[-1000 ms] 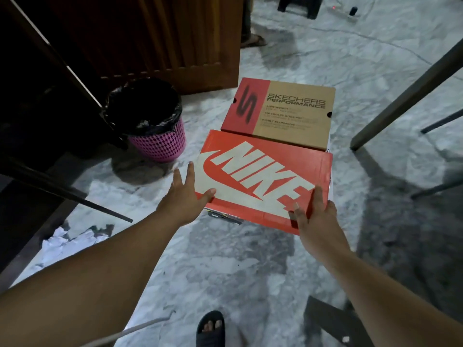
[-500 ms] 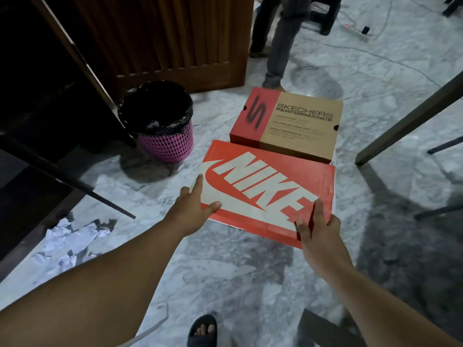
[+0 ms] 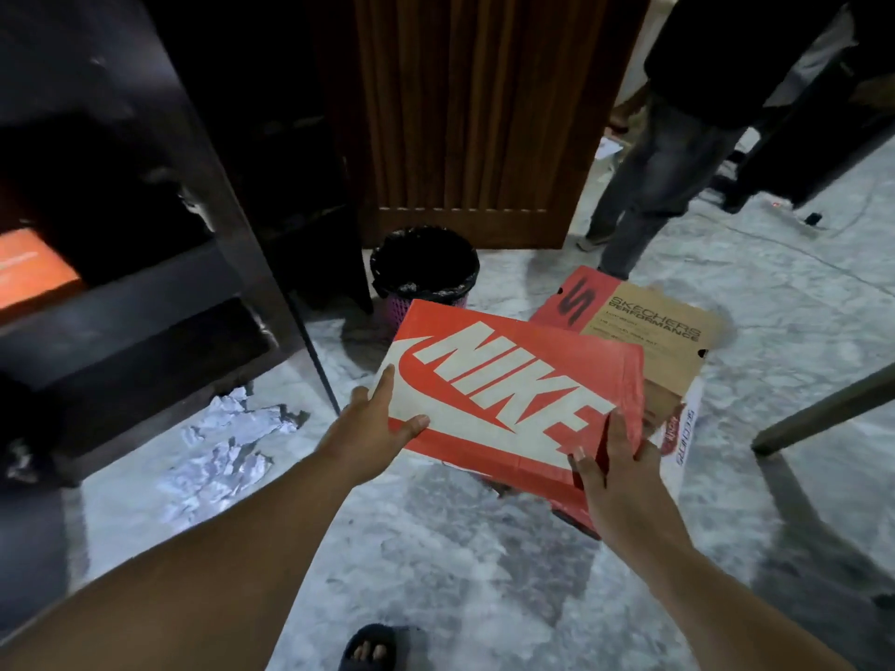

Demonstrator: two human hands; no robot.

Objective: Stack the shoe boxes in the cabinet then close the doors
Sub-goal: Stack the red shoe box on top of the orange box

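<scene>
- Left hand (image 3: 373, 421): grip grasps the near-left corner of the red Nike shoe box (image 3: 508, 394), thumb on the lid, fingers along the left side.
- Right hand (image 3: 608, 460): grip grasps the near-right corner of the same box, thumb on the lid, fingers wrapped over the right edge.
- Red Nike shoe box: held tilted above the marble floor (image 3: 460, 549), partly covering the Skechers shoe box (image 3: 649, 326) behind it.
- Cabinet (image 3: 145, 263): dark, at left, door open; an orange box (image 3: 34, 268) lies on a shelf inside.
- Bin (image 3: 424, 268): black liner, pink base, beside the cabinet.
- Crumpled paper (image 3: 227, 438): on the floor near the cabinet base.
</scene>
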